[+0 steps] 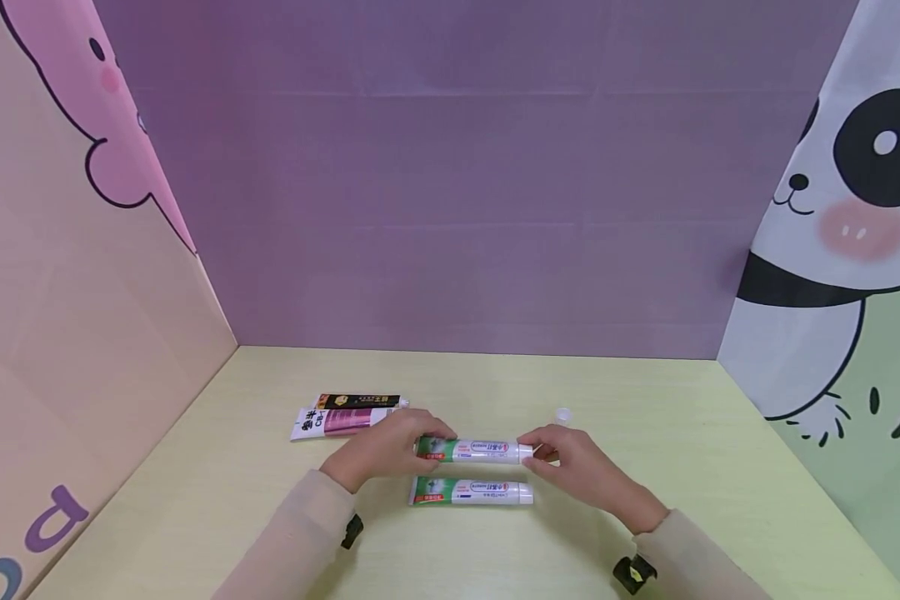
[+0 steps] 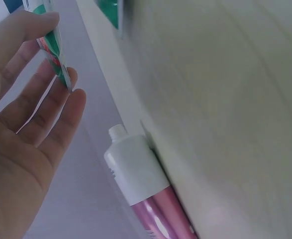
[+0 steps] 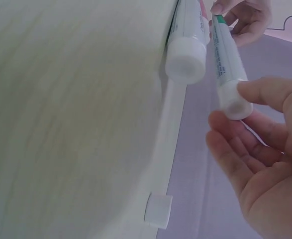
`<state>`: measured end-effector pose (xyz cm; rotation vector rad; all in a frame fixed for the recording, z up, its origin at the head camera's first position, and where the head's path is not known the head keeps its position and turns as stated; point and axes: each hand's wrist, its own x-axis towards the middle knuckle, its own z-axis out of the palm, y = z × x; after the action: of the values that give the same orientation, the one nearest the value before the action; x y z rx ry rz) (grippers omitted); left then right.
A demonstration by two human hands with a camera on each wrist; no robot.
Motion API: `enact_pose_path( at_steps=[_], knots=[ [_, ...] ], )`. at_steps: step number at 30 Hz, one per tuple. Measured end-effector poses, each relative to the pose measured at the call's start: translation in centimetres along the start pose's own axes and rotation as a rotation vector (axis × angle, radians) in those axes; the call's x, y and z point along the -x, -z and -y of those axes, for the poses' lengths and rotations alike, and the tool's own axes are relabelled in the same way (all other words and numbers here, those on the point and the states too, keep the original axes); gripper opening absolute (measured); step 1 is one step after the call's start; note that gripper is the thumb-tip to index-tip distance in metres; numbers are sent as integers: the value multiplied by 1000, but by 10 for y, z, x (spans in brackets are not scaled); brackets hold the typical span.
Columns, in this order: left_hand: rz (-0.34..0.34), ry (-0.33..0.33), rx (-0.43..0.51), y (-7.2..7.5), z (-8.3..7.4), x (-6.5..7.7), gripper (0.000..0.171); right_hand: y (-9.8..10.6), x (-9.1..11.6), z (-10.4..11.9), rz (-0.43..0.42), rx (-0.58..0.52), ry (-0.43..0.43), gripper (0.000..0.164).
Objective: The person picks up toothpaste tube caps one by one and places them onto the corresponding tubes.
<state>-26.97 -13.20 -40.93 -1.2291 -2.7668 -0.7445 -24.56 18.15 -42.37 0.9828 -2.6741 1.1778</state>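
Observation:
A green-and-white toothpaste tube [image 1: 487, 452] is held level between two hands, above the table. My left hand [image 1: 393, 450] pinches its flat green end with thumb and fingers. At the other end, the right hand [image 1: 585, 471] grips the white cap [image 3: 234, 102] between thumb and fingers. Below it, a second green-and-white toothpaste tube [image 1: 487, 492] lies on the table, its white cap pointing right. Beside the left hand lies a white-and-purple toothpaste tube [image 1: 348, 422], its bare threaded nozzle [image 2: 118, 132] showing in the left wrist view.
Behind the purple tube lies a black-and-gold tube [image 1: 360, 401]. A small loose white cap [image 1: 563, 415] sits on the table past the right hand. Printed panels enclose the pale wooden table [image 1: 645, 400] on the left and right, with a purple wall [image 1: 480, 208] at the back.

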Motion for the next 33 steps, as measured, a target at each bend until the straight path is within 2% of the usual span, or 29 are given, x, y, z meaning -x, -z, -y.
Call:
enact_pose_path(
  at_steps=[5, 10, 19, 27, 33],
  knots=[
    [30, 32, 22, -4, 2, 1, 35, -3, -2, 4, 43, 12, -59, 22],
    [50, 43, 41, -5, 4, 2, 33, -6, -3, 3, 71, 8, -83, 18],
    [96, 82, 65, -7, 4, 1, 34, -9, -6, 0, 95, 7, -88, 16],
    [104, 60, 42, -10, 6, 0, 32, -11, -6, -1, 108, 9, -104, 15],
    [117, 95, 41, -12, 8, 0, 30, -12, -7, -4, 128, 26, -122, 16]
  ],
)
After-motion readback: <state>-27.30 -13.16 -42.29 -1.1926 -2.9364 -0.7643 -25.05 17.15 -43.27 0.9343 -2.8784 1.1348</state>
